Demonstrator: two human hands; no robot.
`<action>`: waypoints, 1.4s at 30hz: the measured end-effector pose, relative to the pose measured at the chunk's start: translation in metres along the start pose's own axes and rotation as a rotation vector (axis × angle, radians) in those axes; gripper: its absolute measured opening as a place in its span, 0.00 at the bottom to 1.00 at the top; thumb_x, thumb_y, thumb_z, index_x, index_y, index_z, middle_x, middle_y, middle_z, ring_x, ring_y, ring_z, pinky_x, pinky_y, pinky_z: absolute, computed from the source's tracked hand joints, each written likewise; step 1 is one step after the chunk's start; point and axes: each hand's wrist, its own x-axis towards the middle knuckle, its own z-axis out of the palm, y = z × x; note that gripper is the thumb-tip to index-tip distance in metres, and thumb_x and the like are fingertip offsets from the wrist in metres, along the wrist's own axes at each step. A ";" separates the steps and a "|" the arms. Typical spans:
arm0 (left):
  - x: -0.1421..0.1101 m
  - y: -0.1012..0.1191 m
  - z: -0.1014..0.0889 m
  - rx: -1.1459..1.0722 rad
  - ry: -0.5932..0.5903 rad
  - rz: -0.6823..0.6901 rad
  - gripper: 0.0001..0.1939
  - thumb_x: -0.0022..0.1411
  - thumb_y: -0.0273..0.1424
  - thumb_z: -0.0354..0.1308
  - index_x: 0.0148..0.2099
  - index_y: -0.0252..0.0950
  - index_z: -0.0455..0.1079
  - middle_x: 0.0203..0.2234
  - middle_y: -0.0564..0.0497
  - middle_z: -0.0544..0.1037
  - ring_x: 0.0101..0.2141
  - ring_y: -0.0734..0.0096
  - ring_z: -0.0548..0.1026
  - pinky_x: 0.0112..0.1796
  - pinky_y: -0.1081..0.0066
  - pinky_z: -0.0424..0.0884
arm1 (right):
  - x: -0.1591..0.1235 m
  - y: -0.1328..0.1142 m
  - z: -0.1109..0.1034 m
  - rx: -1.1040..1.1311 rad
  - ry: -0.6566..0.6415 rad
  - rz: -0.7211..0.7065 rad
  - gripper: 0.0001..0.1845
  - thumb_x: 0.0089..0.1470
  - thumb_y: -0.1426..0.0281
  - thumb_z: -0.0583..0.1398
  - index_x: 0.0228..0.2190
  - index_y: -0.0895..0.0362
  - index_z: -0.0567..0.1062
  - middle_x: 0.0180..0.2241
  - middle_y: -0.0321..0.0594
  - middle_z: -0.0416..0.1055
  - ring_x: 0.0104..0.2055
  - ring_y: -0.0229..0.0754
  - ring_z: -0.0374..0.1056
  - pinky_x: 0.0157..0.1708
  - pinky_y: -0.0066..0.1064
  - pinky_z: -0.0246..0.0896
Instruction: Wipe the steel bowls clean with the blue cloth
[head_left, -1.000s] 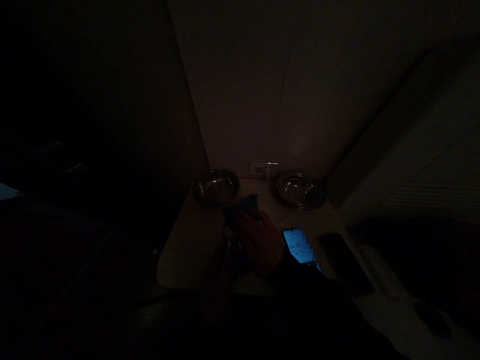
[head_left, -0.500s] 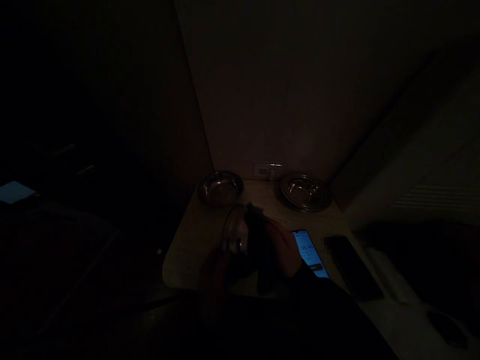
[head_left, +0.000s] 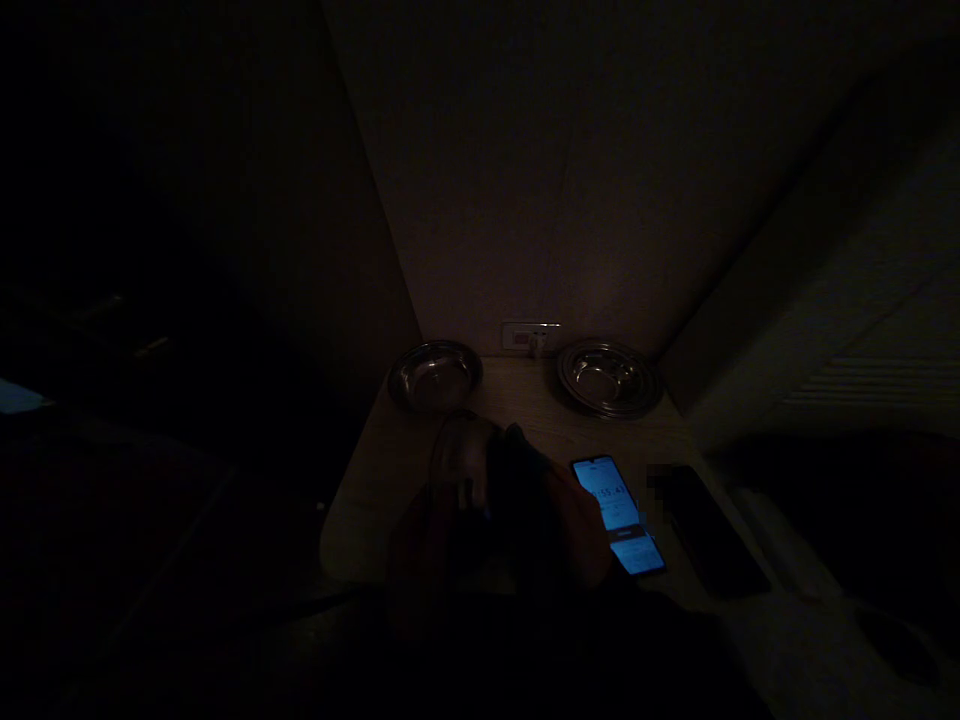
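Observation:
The scene is very dark. Over the front of the small table, my left hand (head_left: 420,540) grips a shiny, rounded metal dish (head_left: 459,455) by its lower left; its fingers show only faintly. My right hand (head_left: 581,525) is closed around a dark cloth (head_left: 517,465), which lies against the right side of the dish and covers part of it. The exact shape of the dish is hard to make out. Just right of my right hand lies a phone (head_left: 619,515) with a lit blue screen showing digits.
A steel bowl (head_left: 435,377) stands at the table's back left, and stacked steel plates (head_left: 609,380) at the back right. A wall socket (head_left: 531,337) holds a plug. A dark flat object (head_left: 712,530) lies right of the phone. The wooden table (head_left: 360,500) meets the wall.
My right hand and the cloth have shifted slightly down, uncovering more of the phone screen. The dish has tipped or moved a little left. The view has turned slightly.

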 end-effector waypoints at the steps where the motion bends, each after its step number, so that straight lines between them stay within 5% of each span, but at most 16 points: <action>1: 0.001 -0.001 0.001 -0.012 -0.010 0.025 0.23 0.57 0.49 0.53 0.41 0.34 0.73 0.34 0.45 0.79 0.34 0.62 0.77 0.31 0.71 0.71 | -0.007 -0.006 0.003 -0.047 -0.030 -0.076 0.18 0.63 0.66 0.50 0.50 0.54 0.72 0.46 0.43 0.75 0.48 0.46 0.71 0.45 0.40 0.70; 5: 0.006 -0.009 0.005 -0.072 -0.038 0.111 0.22 0.57 0.47 0.53 0.40 0.34 0.73 0.36 0.44 0.80 0.36 0.62 0.77 0.36 0.68 0.72 | -0.038 -0.024 0.015 -0.307 -0.138 -0.445 0.22 0.61 0.70 0.50 0.56 0.55 0.66 0.55 0.45 0.67 0.58 0.50 0.59 0.50 0.46 0.66; 8: 0.008 -0.016 0.005 -0.097 -0.027 0.135 0.21 0.56 0.46 0.54 0.41 0.34 0.74 0.37 0.43 0.80 0.38 0.60 0.77 0.40 0.67 0.72 | -0.035 -0.030 0.021 -0.409 -0.134 -0.557 0.23 0.60 0.70 0.51 0.56 0.57 0.66 0.54 0.45 0.68 0.57 0.52 0.59 0.46 0.46 0.68; 15: 0.000 -0.018 0.010 -0.064 -0.020 0.119 0.26 0.56 0.47 0.54 0.47 0.32 0.74 0.43 0.42 0.78 0.44 0.57 0.76 0.41 0.67 0.73 | 0.026 -0.032 0.020 -0.329 -0.152 -0.397 0.20 0.61 0.72 0.50 0.53 0.57 0.69 0.52 0.44 0.70 0.54 0.48 0.61 0.50 0.45 0.65; 21: 0.003 -0.020 0.008 -0.093 -0.050 0.132 0.25 0.58 0.48 0.52 0.46 0.33 0.74 0.41 0.43 0.79 0.42 0.58 0.77 0.41 0.67 0.73 | -0.006 -0.026 0.014 -0.352 -0.180 -0.506 0.24 0.60 0.73 0.52 0.58 0.56 0.63 0.56 0.44 0.66 0.58 0.50 0.57 0.50 0.46 0.65; 27: 0.001 -0.025 0.009 -0.091 -0.052 0.156 0.25 0.56 0.47 0.54 0.47 0.33 0.74 0.44 0.42 0.78 0.45 0.57 0.76 0.43 0.67 0.72 | 0.015 -0.028 0.016 -0.344 -0.162 -0.449 0.21 0.61 0.73 0.50 0.54 0.57 0.67 0.54 0.44 0.68 0.56 0.49 0.60 0.50 0.45 0.65; 32: 0.005 -0.026 0.007 -0.088 -0.019 0.172 0.27 0.54 0.51 0.55 0.43 0.33 0.75 0.39 0.42 0.80 0.40 0.57 0.77 0.41 0.65 0.72 | -0.010 -0.030 0.020 -0.368 -0.186 -0.566 0.22 0.60 0.73 0.52 0.56 0.55 0.66 0.54 0.42 0.69 0.59 0.50 0.56 0.48 0.43 0.67; 35: 0.001 -0.024 0.010 -0.084 -0.053 0.154 0.26 0.54 0.50 0.55 0.44 0.34 0.75 0.38 0.43 0.80 0.38 0.58 0.78 0.37 0.67 0.73 | 0.006 -0.023 0.017 -0.299 -0.211 -0.506 0.21 0.60 0.71 0.52 0.55 0.54 0.67 0.55 0.42 0.67 0.58 0.49 0.58 0.52 0.46 0.63; 39: -0.005 -0.021 0.012 -0.134 -0.058 0.184 0.21 0.54 0.46 0.58 0.41 0.33 0.75 0.35 0.44 0.80 0.38 0.59 0.77 0.36 0.69 0.72 | 0.045 -0.007 0.011 -0.084 -0.160 -0.143 0.19 0.61 0.64 0.50 0.49 0.55 0.74 0.49 0.45 0.72 0.52 0.48 0.66 0.53 0.44 0.62; 42: -0.001 -0.021 0.006 -0.132 -0.043 0.200 0.19 0.55 0.44 0.58 0.40 0.33 0.75 0.33 0.45 0.80 0.36 0.60 0.77 0.33 0.70 0.71 | 0.043 0.004 0.005 0.112 -0.073 0.115 0.21 0.59 0.58 0.53 0.47 0.54 0.75 0.47 0.43 0.74 0.51 0.49 0.68 0.54 0.46 0.62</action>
